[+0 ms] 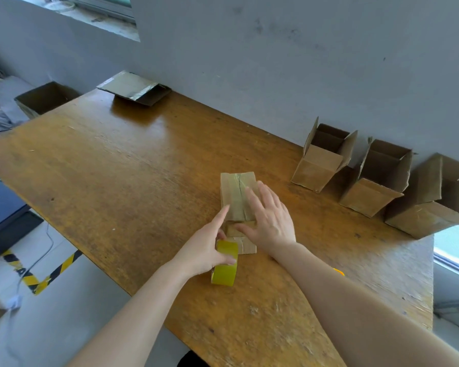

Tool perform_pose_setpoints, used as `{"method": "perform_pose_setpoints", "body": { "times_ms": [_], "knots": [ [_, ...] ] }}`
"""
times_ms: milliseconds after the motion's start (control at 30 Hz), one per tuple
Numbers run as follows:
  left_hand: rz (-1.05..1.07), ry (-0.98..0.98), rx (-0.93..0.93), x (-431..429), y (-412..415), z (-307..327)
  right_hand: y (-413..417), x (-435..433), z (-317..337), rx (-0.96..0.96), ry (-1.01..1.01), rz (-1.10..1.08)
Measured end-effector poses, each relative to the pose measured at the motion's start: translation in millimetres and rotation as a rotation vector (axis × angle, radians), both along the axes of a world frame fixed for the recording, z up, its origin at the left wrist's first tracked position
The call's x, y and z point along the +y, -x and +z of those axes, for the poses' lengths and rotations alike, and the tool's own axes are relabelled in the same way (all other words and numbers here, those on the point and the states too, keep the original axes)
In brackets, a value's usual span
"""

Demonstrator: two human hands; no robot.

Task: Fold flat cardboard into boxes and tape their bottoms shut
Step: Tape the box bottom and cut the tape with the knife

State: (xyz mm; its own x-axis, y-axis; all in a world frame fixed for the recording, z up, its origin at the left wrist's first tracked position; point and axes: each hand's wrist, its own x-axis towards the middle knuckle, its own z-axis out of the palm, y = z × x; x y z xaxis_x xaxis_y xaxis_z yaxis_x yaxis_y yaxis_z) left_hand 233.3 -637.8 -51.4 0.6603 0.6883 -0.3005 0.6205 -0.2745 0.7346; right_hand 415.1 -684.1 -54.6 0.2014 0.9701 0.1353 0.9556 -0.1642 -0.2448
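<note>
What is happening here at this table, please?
A person is taping the bottom of a small cardboard box on a wooden table. The right hand presses flat on the box, while the left hand holds a yellow tape roll at its near end. Three open boxes stand along the wall to the right.

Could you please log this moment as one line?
left hand: holds yellow-green tape roll | right hand: flat on upturned brown cardboard box | seam taped

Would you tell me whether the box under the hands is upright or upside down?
Upside down: the box shows its taped bottom seam facing up.
</note>
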Motion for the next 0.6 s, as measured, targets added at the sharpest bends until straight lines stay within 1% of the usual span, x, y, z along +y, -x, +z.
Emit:
{"method": "perform_pose_setpoints", "body": {
  "times_ms": [67, 133, 200, 233, 267, 333, 400, 500, 567, 600],
  "knots": [
    [-0.003, -0.052, 0.037, 3, 7, 3, 8, 13, -1, -0.021, 0.119, 0.024],
    [-0.025, -0.17, 0.114, 4, 14, 3, 11, 19, -5, -0.04, 0.215, 0.006],
    [-0.051, -0.314, 0.209, 4, 19, 0, 14, 22, -7, -0.041, 0.259, -0.006],
    [-0.062, -0.356, 0.248, 3, 21, -3, 16, 22, -7, -0.047, 0.27, -0.006],
    [-0.079, -0.366, 0.282, 3, 23, -8, 17, 22, -8, -0.061, 0.275, -0.006],
    [-0.1, -0.298, 0.309, 2, 25, -20, 20, 22, -9, -0.086, 0.271, -0.01],
    [-0.033, -0.224, 0.254, 1, 25, -28, 20, 22, -9, -0.079, 0.261, -0.019],
    [0.141, -0.266, 0.177, 3, 23, -36, 20, 22, -11, -0.068, 0.249, -0.033],
    [0.143, -0.311, 0.172, 3, 20, -38, 19, 22, -14, -0.067, 0.241, -0.038],
    [0.092, -0.342, 0.196, 2, 18, -36, 18, 21, -15, -0.063, 0.235, -0.039]
  ]
}}
